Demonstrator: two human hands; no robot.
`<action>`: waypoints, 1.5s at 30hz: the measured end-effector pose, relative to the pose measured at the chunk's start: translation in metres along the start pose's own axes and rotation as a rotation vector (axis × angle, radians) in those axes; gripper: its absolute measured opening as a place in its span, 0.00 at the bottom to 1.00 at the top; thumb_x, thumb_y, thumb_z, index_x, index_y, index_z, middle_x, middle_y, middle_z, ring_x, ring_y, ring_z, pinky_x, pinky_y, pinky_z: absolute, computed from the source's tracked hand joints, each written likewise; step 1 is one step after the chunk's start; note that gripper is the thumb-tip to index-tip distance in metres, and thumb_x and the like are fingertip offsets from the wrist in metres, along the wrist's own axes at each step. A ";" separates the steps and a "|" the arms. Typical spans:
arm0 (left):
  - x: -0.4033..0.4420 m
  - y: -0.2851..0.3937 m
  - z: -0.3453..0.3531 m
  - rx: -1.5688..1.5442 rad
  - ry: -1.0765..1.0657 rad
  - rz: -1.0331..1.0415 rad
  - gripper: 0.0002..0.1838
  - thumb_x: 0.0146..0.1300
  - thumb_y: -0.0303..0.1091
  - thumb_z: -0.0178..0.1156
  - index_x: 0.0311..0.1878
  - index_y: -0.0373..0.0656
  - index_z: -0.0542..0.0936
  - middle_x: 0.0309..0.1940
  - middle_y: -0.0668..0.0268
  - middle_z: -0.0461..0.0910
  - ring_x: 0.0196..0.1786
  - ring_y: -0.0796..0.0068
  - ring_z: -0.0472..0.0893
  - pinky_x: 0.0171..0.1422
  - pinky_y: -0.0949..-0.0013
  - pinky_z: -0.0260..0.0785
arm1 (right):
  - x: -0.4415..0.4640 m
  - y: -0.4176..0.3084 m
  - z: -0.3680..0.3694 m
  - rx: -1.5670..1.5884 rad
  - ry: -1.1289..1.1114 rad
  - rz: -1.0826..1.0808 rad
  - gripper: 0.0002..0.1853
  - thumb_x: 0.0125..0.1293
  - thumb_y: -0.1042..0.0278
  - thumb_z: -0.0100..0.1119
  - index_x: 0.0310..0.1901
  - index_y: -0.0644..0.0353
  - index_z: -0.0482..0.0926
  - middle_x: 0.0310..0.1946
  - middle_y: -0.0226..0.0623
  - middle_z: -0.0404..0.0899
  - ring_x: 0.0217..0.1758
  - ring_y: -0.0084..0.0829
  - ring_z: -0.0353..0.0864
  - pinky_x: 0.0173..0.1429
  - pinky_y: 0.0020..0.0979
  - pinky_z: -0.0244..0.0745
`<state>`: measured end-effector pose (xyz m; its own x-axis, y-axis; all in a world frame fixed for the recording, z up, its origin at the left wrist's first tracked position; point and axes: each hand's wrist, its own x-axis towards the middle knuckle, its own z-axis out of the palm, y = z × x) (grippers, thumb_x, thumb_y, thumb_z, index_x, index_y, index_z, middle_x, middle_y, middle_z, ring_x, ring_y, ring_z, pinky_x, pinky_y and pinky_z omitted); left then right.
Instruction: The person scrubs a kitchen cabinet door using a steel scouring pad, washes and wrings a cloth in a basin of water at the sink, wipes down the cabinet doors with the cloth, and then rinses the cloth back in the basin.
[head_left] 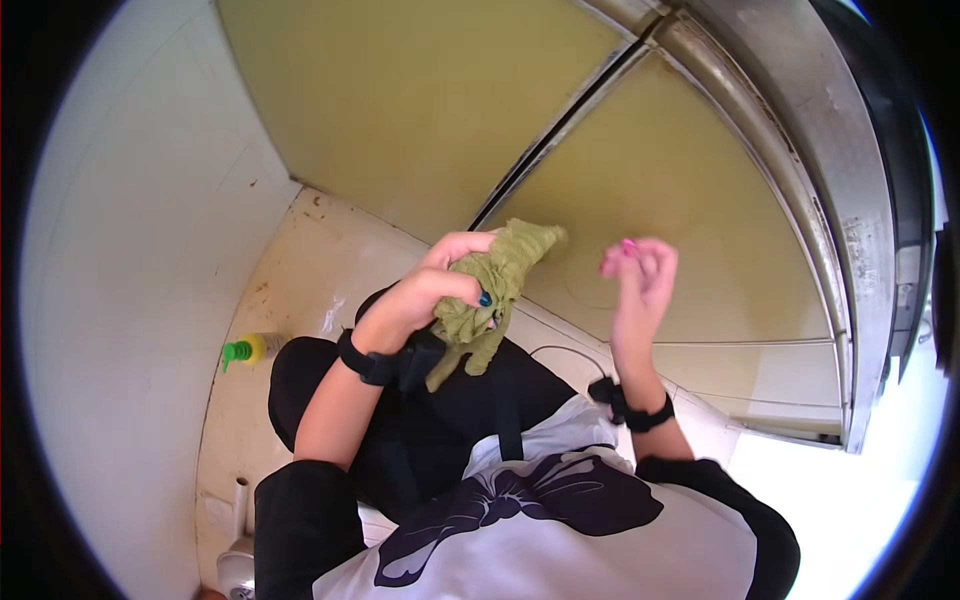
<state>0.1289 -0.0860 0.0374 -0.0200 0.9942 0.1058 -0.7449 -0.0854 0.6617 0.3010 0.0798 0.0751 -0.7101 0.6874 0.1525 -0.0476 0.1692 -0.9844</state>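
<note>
My left hand is closed around a crumpled olive-green cloth, its thumb with a dark teal nail pressed on the near side. One end of the cloth sticks out toward the cabinet door, and other folds hang down over my dark-clothed leg. My right hand is raised to the right, apart from the cloth. Its fingers, with pink nails, are curled in toward the thumb, and nothing shows between them. Behind both hands stands a yellowish cabinet door with a metal edge.
A second yellowish panel adjoins across a dark seam. At left, a yellow bottle with a green pump stands on the stained floor near a white wall. A metal object with a tube lies at lower left.
</note>
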 end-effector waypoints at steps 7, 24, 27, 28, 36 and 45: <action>0.043 -0.028 0.112 1.471 -0.177 0.350 0.12 0.38 0.31 0.60 0.29 0.41 0.72 0.44 0.56 0.70 0.29 0.61 0.75 0.27 0.63 0.68 | -0.048 -0.006 -0.023 0.841 -0.256 0.816 0.18 0.64 0.72 0.50 0.55 0.65 0.65 0.49 0.45 0.72 0.50 0.35 0.74 0.53 0.32 0.69; 0.062 -0.019 0.010 1.685 -0.056 1.393 0.08 0.36 0.26 0.59 0.26 0.45 0.77 0.28 0.64 0.77 0.25 0.69 0.75 0.29 0.71 0.69 | -0.077 -0.081 -0.105 0.067 0.488 -0.078 0.20 0.63 0.69 0.52 0.55 0.65 0.65 0.53 0.44 0.70 0.52 0.36 0.73 0.54 0.33 0.68; 0.059 -0.004 -0.039 1.723 0.535 1.303 0.13 0.36 0.24 0.58 0.32 0.39 0.78 0.31 0.59 0.75 0.29 0.62 0.76 0.31 0.67 0.69 | -0.071 -0.080 -0.120 -0.305 0.768 -0.362 0.20 0.63 0.69 0.52 0.55 0.66 0.65 0.53 0.44 0.69 0.52 0.36 0.73 0.54 0.34 0.68; 0.060 0.000 -0.043 1.699 0.629 1.313 0.13 0.37 0.22 0.58 0.32 0.38 0.78 0.32 0.58 0.74 0.30 0.62 0.75 0.32 0.67 0.69 | -0.066 -0.076 -0.122 -0.419 0.831 -0.434 0.20 0.63 0.69 0.52 0.55 0.66 0.65 0.53 0.44 0.69 0.52 0.36 0.72 0.55 0.34 0.68; 0.056 0.029 -0.064 1.595 1.020 1.370 0.13 0.40 0.18 0.55 0.34 0.36 0.76 0.35 0.57 0.71 0.33 0.61 0.73 0.37 0.66 0.68 | 0.008 0.011 -0.133 -1.161 0.924 -0.629 0.21 0.62 0.68 0.53 0.56 0.66 0.65 0.55 0.44 0.68 0.53 0.37 0.72 0.55 0.34 0.67; 0.038 0.038 -0.099 1.659 1.182 1.294 0.12 0.42 0.19 0.56 0.34 0.37 0.75 0.35 0.56 0.72 0.35 0.59 0.73 0.39 0.65 0.68 | 0.020 0.039 -0.162 -1.393 1.076 -0.641 0.22 0.62 0.67 0.54 0.56 0.66 0.65 0.57 0.43 0.66 0.54 0.38 0.71 0.56 0.35 0.67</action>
<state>0.0339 -0.0448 -0.0066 -0.4938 -0.0232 0.8693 0.8501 0.1975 0.4882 0.3988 0.2139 0.0539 -0.1034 0.2936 0.9503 0.8335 0.5470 -0.0783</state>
